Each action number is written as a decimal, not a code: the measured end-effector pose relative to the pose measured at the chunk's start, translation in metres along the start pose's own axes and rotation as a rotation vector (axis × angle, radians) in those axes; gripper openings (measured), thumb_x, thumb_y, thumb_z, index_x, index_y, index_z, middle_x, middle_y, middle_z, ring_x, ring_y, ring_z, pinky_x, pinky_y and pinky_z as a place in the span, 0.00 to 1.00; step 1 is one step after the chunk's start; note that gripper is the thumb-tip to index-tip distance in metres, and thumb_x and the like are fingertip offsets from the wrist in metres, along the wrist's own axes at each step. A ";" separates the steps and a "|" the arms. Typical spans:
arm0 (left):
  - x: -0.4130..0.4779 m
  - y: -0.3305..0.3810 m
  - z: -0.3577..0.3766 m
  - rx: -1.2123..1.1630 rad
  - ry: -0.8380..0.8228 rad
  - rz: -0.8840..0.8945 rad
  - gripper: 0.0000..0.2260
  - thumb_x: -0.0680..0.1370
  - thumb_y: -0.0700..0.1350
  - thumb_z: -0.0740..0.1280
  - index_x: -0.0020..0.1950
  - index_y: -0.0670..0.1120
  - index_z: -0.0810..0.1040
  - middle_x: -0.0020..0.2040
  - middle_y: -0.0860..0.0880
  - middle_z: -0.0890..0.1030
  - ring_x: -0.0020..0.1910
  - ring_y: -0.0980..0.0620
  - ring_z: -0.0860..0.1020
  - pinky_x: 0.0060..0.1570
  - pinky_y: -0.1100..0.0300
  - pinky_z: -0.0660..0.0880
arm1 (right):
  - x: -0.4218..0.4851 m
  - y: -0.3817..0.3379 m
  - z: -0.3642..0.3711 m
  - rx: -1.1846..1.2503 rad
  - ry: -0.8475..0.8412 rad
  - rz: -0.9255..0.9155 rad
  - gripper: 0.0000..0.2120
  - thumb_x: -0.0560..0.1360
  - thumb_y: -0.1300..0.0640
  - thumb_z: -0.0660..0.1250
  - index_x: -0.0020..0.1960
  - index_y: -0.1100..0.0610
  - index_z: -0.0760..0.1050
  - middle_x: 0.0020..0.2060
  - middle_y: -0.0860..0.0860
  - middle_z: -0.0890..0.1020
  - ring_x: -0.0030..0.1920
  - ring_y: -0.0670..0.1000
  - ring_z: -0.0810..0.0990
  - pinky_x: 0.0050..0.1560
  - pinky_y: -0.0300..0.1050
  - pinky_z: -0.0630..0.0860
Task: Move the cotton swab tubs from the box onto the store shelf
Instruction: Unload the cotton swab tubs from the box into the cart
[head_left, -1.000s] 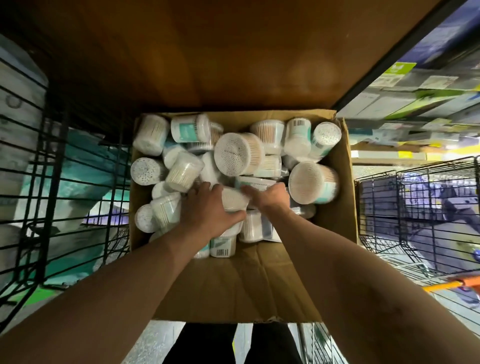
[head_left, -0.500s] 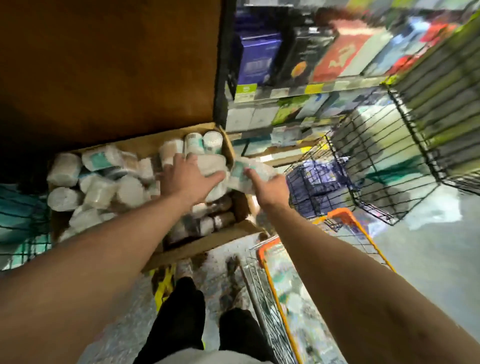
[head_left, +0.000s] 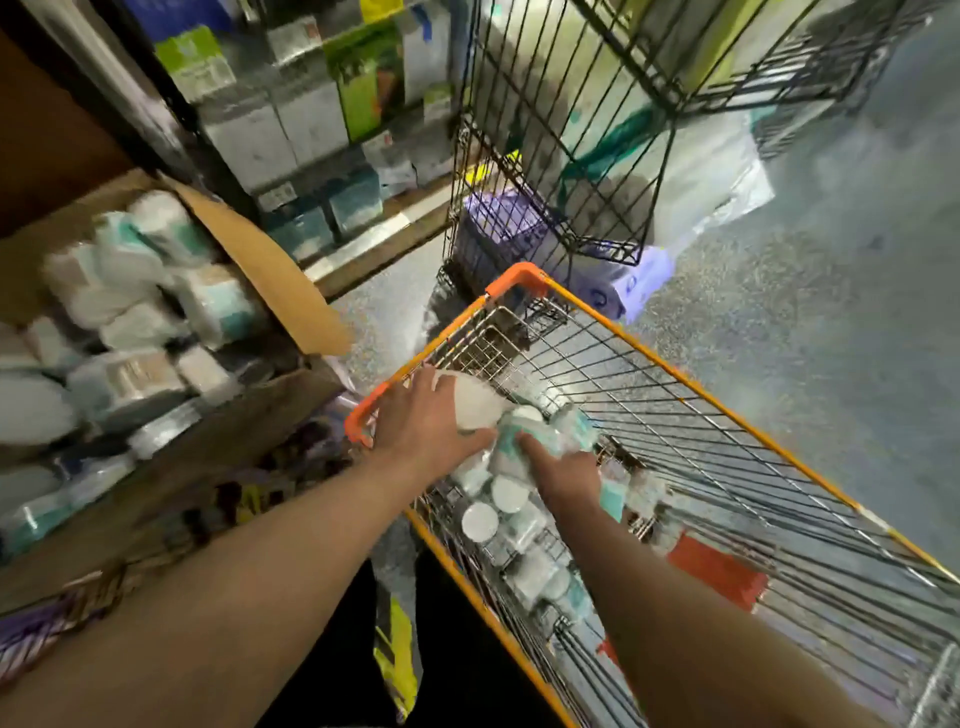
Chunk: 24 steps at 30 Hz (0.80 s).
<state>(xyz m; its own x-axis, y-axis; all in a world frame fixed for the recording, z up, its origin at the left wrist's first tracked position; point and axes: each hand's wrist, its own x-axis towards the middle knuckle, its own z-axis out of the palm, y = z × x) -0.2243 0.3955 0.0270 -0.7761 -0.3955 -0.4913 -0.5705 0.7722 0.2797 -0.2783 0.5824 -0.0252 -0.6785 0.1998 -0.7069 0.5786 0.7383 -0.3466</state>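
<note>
My left hand (head_left: 421, 415) grips a white cotton swab tub (head_left: 475, 402) over the near left corner of an orange-rimmed wire cart (head_left: 691, 379). My right hand (head_left: 563, 470) holds a teal-labelled tub (head_left: 524, 439) just beside it, above the cart's basket. Several more tubs (head_left: 498, 512) lie inside the cart under my hands. The cardboard box (head_left: 270, 270) sits at the left, blurred, with many tubs (head_left: 156, 306) still in it.
Store shelves (head_left: 311, 119) with boxed goods stand at the back left. Black wire baskets (head_left: 566, 171) with packs rise behind the cart. Grey speckled floor (head_left: 810, 270) lies to the right. My dark trouser legs show at the bottom.
Both hands lifted tubs out of the box and swung right. They now hold them over the cart, and the view has turned from the box to the cart.
</note>
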 end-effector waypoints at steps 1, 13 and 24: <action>0.005 0.000 0.023 0.005 -0.054 -0.025 0.42 0.68 0.75 0.65 0.72 0.49 0.68 0.72 0.46 0.67 0.65 0.38 0.71 0.64 0.47 0.71 | 0.010 0.018 0.006 -0.018 -0.026 0.036 0.50 0.61 0.25 0.73 0.64 0.65 0.71 0.53 0.60 0.82 0.52 0.60 0.81 0.50 0.50 0.80; 0.019 -0.014 -0.057 -0.292 -0.002 0.115 0.19 0.77 0.61 0.62 0.60 0.50 0.78 0.55 0.47 0.82 0.54 0.45 0.80 0.54 0.51 0.77 | -0.017 -0.088 0.005 -0.173 0.032 -0.395 0.13 0.81 0.50 0.63 0.61 0.56 0.78 0.49 0.55 0.86 0.54 0.59 0.82 0.48 0.45 0.71; 0.005 -0.287 -0.160 -0.395 0.227 -0.382 0.12 0.78 0.58 0.60 0.51 0.52 0.76 0.49 0.48 0.82 0.50 0.43 0.80 0.48 0.48 0.79 | -0.148 -0.300 0.194 -0.471 -0.256 -0.993 0.13 0.78 0.48 0.66 0.57 0.55 0.78 0.49 0.55 0.85 0.52 0.59 0.83 0.50 0.50 0.77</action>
<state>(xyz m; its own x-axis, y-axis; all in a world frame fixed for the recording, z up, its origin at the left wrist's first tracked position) -0.1075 0.0923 0.0761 -0.5096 -0.7389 -0.4409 -0.8435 0.3281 0.4252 -0.2634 0.2064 0.0643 -0.5989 -0.7091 -0.3722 -0.4307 0.6770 -0.5968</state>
